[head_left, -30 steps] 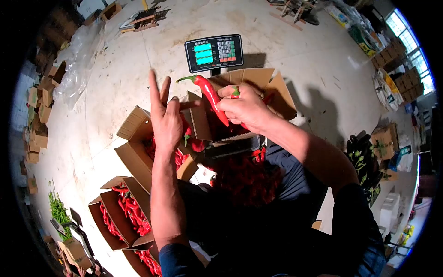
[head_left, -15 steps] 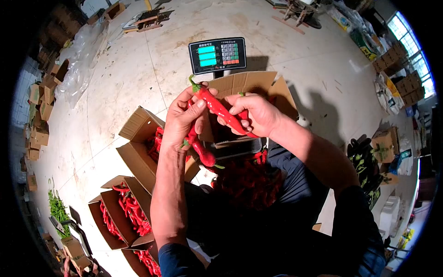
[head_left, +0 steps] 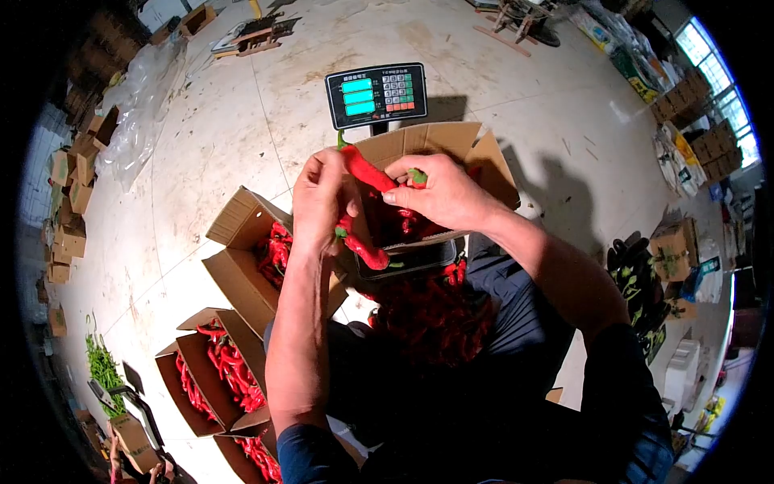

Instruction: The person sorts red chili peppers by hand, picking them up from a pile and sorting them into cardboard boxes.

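Observation:
A long red pepper (head_left: 367, 171) stretches between my two hands, its green stem up at the left. My left hand (head_left: 318, 198) is closed round its stem end, and more red peppers (head_left: 364, 250) hang below that palm. The fingers of my right hand (head_left: 435, 192) pinch the pepper's lower end; another pepper's green stem (head_left: 417, 176) pokes out between them. Beneath the hands is an open cardboard box (head_left: 496, 173) with red peppers inside. A heap of red peppers (head_left: 435, 319) lies at my lap, below a dark tray (head_left: 407, 260).
Behind the box stands a scale display (head_left: 376, 95). Cardboard boxes of red peppers (head_left: 234, 375) are at my left, one with raised flaps (head_left: 246, 218). Green peppers (head_left: 103, 367) lie far left, dark vegetables (head_left: 633, 282) at right. A person's hands (head_left: 117, 460) show at the lower left.
My left hand came in from an open pose and took hold of the long pepper's stem end. Both hands have since risen slightly, and my right hand has shifted its grip.

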The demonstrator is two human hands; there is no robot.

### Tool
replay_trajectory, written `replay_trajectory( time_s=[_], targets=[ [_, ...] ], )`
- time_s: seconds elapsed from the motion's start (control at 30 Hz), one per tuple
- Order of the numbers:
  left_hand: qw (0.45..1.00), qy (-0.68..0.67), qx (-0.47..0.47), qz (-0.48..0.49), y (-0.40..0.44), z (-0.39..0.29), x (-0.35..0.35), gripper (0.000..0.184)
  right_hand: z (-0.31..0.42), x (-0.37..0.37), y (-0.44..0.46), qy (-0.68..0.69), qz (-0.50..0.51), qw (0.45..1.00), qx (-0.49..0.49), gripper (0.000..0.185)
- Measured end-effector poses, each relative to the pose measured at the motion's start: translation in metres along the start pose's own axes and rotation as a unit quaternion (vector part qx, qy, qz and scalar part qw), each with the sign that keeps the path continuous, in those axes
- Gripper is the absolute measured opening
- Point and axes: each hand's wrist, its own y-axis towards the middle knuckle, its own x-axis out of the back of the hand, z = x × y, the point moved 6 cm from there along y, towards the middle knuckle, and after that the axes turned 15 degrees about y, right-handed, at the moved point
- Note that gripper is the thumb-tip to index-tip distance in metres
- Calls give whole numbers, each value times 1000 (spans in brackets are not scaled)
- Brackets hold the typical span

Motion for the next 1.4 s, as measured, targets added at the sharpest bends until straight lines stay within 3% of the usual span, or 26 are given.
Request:
replay_trajectory(
  time_s=[0.07,0.1,0.2,0.23,0.33,0.37,0.47,0.5,0.6,0.63,0.77,0.87,0.9,1.0,1.17,1.3,1.4],
  targets=[
    [999,-31,19,-26,2,-3,2,59,-2,5,3,-2,-4,1000,28,26],
    [998,-52,23,-17,8,1,8,79,-2,7,3,-4,-6,999,43,26],
    [991,-136,-8,-5,9,5,19,86,-1,10,0,40,-24,999,25,27],
    [992,-128,-19,-4,7,4,20,88,-5,14,0,26,-3,999,-34,33],
    [993,-104,-47,-7,3,-2,17,92,2,27,-4,-214,-84,972,-47,39],
    [994,-94,-52,-10,1,-4,13,92,6,28,-6,-276,-119,954,0,39],
    [996,-66,-54,-14,-2,-5,3,92,19,0,-16,-148,-46,987,34,42],
    [998,-50,-46,-19,-4,-3,0,93,37,-16,-24,-243,-10,956,166,39],
    [998,-63,-17,-25,-2,12,-5,89,42,-51,-40,-364,75,894,251,36],
    [998,-62,-15,-22,-2,16,-8,89,39,-55,-39,-375,77,893,237,31],
    [987,-141,34,-73,-7,10,-22,75,34,-37,-23,-230,-21,927,296,21],
    [992,-125,2,15,-4,6,-14,60,32,-12,-14,-35,-78,986,140,19],
    [975,-200,-7,100,-2,1,-17,51,28,-5,-10,14,-81,994,73,20],
    [985,-85,-26,148,-5,-4,-19,45,23,6,-5,89,-65,993,36,23],
    [963,-166,-41,210,-5,3,-23,33,14,0,-7,220,-22,975,-34,22],
    [967,-198,-35,158,-9,-6,-27,29,-4,0,-5,360,26,927,-105,22],
    [972,-179,-44,148,-7,-1,-24,25,-6,-3,-5,371,33,919,-128,21]
  ],
)
